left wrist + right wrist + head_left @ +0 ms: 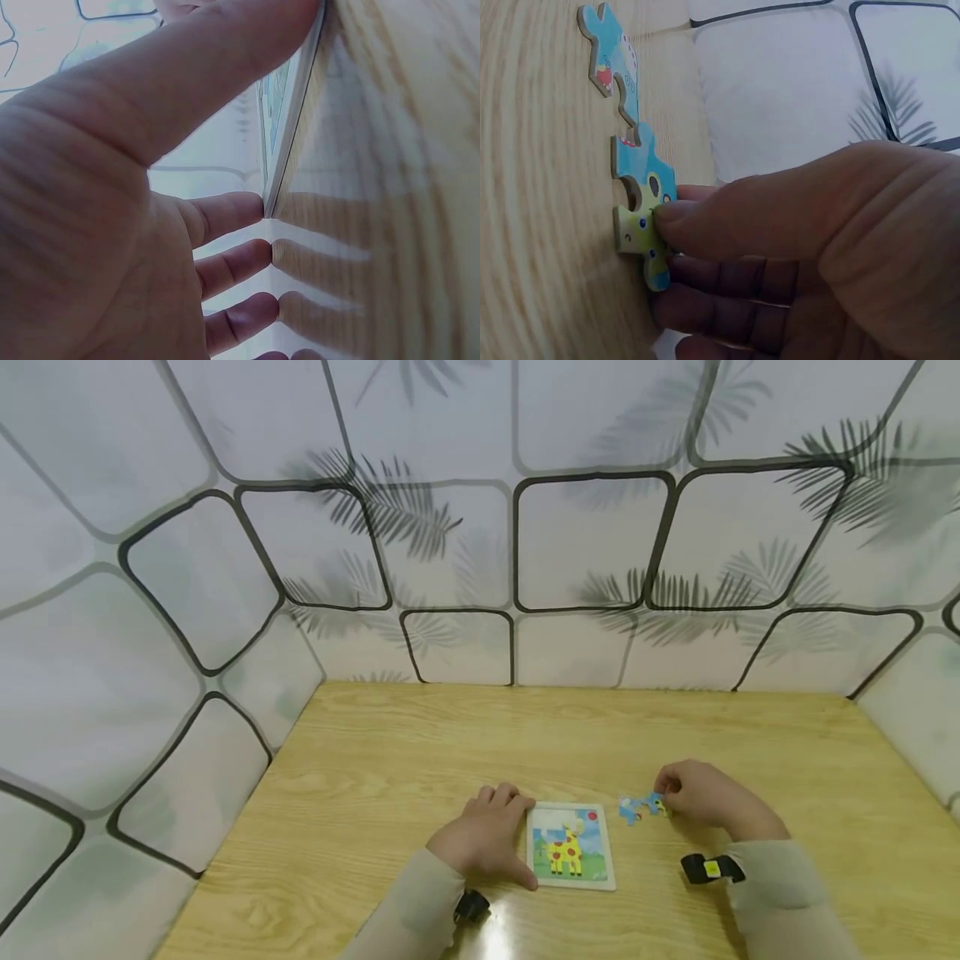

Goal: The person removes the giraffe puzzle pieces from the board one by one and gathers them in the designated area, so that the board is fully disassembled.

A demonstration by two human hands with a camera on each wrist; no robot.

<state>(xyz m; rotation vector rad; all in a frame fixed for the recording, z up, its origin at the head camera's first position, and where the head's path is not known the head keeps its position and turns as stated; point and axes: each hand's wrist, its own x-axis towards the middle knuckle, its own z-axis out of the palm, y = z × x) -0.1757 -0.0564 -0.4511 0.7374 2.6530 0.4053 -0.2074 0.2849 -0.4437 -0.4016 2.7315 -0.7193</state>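
A square jigsaw board (pixel 577 885) with a pale rim and a giraffe picture lies flat on the table; its upper left part shows a bare whitish patch. My left hand (pixel 487 835) spans the board's left side, thumb at the lower corner and index finger at the upper one. In the left wrist view its fingers (pixel 232 217) are stretched out. To the right of the board, my right hand (pixel 705 797) pinches a blue and yellow puzzle piece (pixel 649 217) with a face printed on it. A blue puzzle piece (pixel 615 56) lies beside that one.
The wooden table (pixel 450 735) reaches back to a wall covering (pixel 592 543) with dark outlines and leaf prints. The same covering stands at the left and right sides. A black strap device (pixel 705 868) sits at the right wrist.
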